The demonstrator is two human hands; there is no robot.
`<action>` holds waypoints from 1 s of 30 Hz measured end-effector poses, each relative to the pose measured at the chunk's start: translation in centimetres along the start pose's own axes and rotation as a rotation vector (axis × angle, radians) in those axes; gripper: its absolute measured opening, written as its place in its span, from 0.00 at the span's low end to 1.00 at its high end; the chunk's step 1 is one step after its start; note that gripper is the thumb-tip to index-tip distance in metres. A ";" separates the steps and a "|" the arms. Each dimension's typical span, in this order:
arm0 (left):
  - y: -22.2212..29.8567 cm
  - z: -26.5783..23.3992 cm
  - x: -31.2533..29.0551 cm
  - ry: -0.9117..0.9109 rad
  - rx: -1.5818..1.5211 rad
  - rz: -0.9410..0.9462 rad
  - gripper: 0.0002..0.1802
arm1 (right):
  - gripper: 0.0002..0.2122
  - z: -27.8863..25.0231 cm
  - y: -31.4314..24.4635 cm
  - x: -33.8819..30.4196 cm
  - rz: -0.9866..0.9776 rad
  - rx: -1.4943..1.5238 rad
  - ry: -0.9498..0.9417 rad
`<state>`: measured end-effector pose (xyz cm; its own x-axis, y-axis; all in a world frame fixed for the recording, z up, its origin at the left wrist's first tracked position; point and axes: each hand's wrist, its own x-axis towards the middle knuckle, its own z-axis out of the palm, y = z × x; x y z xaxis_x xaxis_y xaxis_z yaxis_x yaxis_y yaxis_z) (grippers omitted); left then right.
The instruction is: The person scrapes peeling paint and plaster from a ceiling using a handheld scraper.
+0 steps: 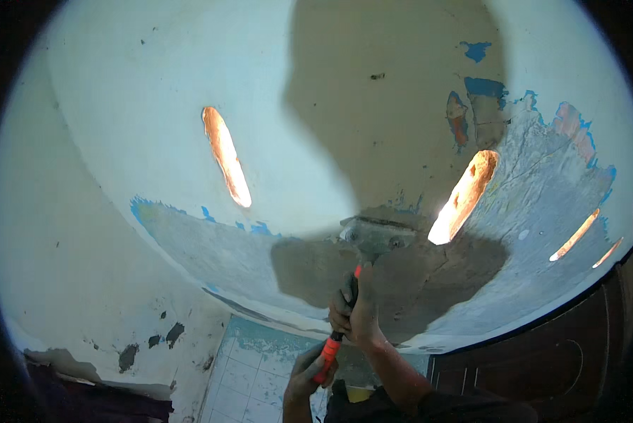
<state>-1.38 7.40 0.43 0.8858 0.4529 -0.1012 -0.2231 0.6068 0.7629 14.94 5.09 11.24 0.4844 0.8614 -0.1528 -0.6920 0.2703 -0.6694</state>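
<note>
Both hands are wrapped round a long-handled scraper [329, 354], which slants up toward the wall. My left hand [308, 372] is closed on the red lower end of its handle. Higher up, my right hand [358, 314] grips the dark part of the handle, with a thumb along it. The wide flat scraper head lies against the wall [210, 56], at the upper border of a grey stripped band [309, 261]. My shadow falls over the head, so whether its whole edge touches cannot be made out.
Long gouges [226, 156] in the pale wall show bright orange inside; another gouge [464, 197] is right of the scraper. Blue paint remnants [485, 86] edge the bare patch. Below are a tiled floor [239, 374], a dark wooden door [542, 352] and dark cloth [98, 402].
</note>
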 end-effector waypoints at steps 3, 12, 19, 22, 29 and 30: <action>-2.2 0.2 0.3 0.009 -0.197 0.033 0.33 | 0.24 -0.1 -0.3 0.3 0.005 0.005 -0.034; -0.4 2.9 0.9 0.131 0.022 0.057 0.29 | 0.26 2.8 -3.5 -0.2 -0.040 -0.093 -0.034; -3.0 4.0 0.6 0.095 0.059 0.030 0.33 | 0.26 0.2 -2.0 -0.3 0.106 -0.175 0.004; -1.0 6.7 2.8 0.103 0.121 0.191 0.34 | 0.26 1.9 -5.1 0.0 0.062 -0.214 -0.050; -0.6 4.2 0.7 0.187 0.292 0.032 0.31 | 0.22 -4.0 -0.4 -0.2 -0.036 -0.136 -0.181; -0.4 4.4 0.2 0.204 0.333 -0.043 0.32 | 0.22 -3.6 -0.7 -0.8 -0.039 -0.133 -0.173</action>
<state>0.66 4.39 2.89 0.7851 0.5723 -0.2367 -0.0138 0.3983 0.9172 16.97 2.65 9.22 0.4021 0.9156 -0.0055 -0.5923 0.2555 -0.7642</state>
